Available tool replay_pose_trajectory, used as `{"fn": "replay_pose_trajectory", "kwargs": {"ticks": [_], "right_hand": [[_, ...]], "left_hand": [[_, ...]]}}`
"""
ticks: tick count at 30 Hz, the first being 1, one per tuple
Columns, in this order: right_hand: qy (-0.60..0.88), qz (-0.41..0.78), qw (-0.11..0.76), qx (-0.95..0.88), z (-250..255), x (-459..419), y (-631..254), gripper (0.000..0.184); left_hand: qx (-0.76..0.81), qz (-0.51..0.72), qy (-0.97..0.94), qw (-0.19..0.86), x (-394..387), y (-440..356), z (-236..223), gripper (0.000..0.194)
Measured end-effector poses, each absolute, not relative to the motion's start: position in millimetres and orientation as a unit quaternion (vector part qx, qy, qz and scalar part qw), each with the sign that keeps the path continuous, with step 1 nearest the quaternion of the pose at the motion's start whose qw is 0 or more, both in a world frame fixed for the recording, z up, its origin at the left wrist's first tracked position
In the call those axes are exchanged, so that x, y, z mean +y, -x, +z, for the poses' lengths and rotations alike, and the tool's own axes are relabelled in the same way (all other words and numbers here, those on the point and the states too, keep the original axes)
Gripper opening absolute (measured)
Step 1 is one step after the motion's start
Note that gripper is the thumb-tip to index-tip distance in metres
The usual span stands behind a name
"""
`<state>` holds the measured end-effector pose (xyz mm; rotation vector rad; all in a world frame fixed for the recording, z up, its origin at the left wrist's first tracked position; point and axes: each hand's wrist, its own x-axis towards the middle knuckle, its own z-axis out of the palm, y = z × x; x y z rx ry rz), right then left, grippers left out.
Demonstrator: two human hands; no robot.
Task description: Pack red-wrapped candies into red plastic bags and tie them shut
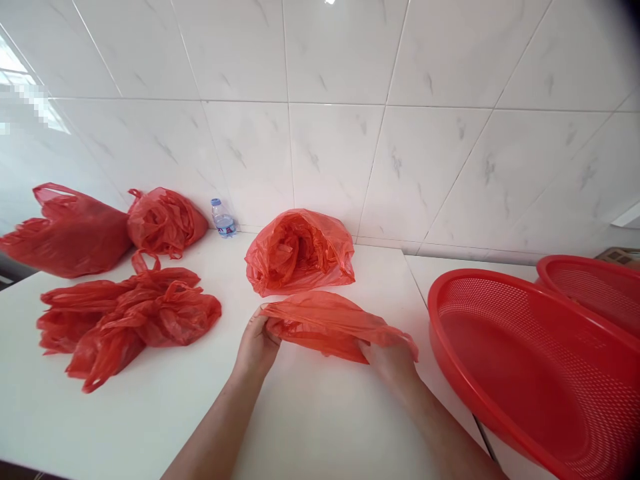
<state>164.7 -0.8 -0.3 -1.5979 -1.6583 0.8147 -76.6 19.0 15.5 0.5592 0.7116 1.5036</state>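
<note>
Stretching above a white table (320, 427), left of a large red basket (515, 373) and with a bulging red bag (300, 257) in the way just beyond, a thin red bag (325, 320) is grasped between left hand (259, 343) and partly covered right hand (393, 363). A small bottle (223, 219) stands farther back, left.

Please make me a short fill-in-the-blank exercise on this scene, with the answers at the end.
The left hand and the right hand hold one thin plastic ____.
The small bottle stands near the tiled ____.
The large basket nearest the hands is on the person's ____ side.

Missing words, in order: bag; wall; right.
</note>
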Motion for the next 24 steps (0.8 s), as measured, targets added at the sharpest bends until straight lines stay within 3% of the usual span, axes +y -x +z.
{"fn": "replay_pose_trajectory", "kwargs": {"ticks": [7, 11, 13, 17, 21, 24], "right_hand": [[0.678, 0.297, 0.297, -0.604, 10.0, -5.3, -161.4, 0.033], [0.658, 0.307, 0.227, -0.649, 34.6, -21.7, -163.8, 0.040], [0.633, 0.277, 0.188, -0.698, 49.1, -29.8, -161.0, 0.038], [0.554, 0.198, 0.205, -0.782, 66.2, -32.7, -145.2, 0.029], [0.527, 0.181, 0.193, -0.808, 52.8, -12.4, -138.0, 0.028], [0.536, 0.194, 0.140, -0.810, 31.5, 2.5, -143.9, 0.045]], "left_hand": [[0.418, 0.642, -0.223, 0.602, 18.1, 81.4, 23.1, 0.014], [0.443, 0.616, -0.251, 0.601, 17.3, 80.8, 25.8, 0.019], [0.449, 0.602, -0.257, 0.609, 16.5, 77.7, 27.0, 0.022], [0.441, 0.559, -0.267, 0.649, 6.7, 62.6, 32.0, 0.022], [0.400, 0.491, -0.283, 0.720, -7.9, 53.9, 42.4, 0.022], [0.371, 0.492, -0.299, 0.728, -10.5, 63.1, 50.8, 0.023]]}}
